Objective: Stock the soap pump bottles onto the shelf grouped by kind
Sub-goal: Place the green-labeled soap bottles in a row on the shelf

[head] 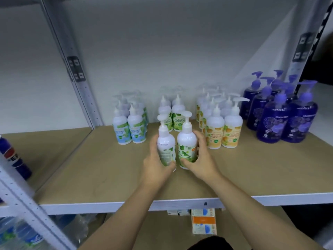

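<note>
Both forearms reach in from the near edge, over the shelf [252, 170]. Left hand [155, 159] wraps around a white pump bottle [166, 141], back label turned toward the camera. Right hand [200, 159] wraps around a second pump bottle [186, 139], green leaf label showing. Both bottles upright, side by side and almost touching, at the middle of the shelf board; cannot tell whether their bases rest on it.

Just behind the grip: two green-label bottles [177, 116], same kind. Left of the grip: a cluster of blue-green label bottles [129, 127]. Right of the grip: a cluster of orange-label bottles [223, 130]. Farther right, well apart: purple bottles [281, 116] with purple pumps, bunched at the shelf's end.

Below the grip, under the shelf: a stack of small boxes [203, 222]. Far left, beyond the metal upright [79, 82]: a dark blue bottle [16, 159].
</note>
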